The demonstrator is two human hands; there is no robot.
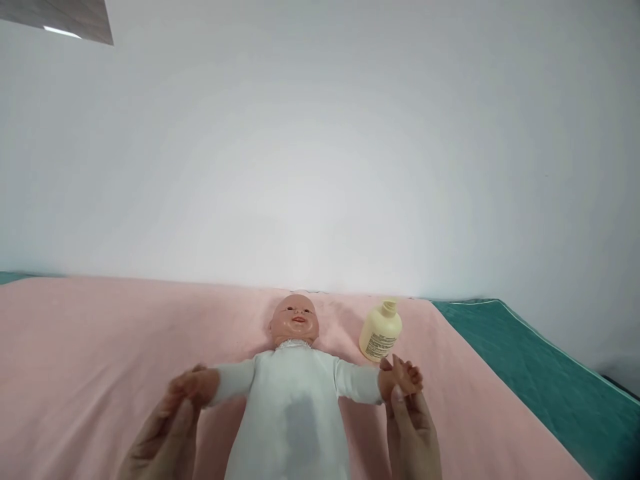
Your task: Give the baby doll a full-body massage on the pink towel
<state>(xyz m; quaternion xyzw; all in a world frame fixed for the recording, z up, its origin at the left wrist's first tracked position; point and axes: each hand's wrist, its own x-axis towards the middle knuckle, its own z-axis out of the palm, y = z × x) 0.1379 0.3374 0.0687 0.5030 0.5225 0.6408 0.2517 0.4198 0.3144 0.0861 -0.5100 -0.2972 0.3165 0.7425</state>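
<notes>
- Pinching a doll hand [200, 385] between thumb and fingers, the left hand [167, 437] is showing at lower left.
- The right hand [416, 433] is likewise gripping the other, lower right.
- The doll [295, 373] is lying face-up, bottom centre.

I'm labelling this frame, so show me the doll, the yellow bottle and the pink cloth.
Doll [296, 379], head view: its clothed chest.
Yellow bottle [381, 330], head view: middle of its body.
Pink cloth [145, 340], head view: bare part left of the doll.

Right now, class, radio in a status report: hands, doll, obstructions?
Left hand, right hand: each holding a hand of the doll. Doll face-up on pink cloth, arms spread. Yellow bottle beyond right hand, blocking neither.
</notes>
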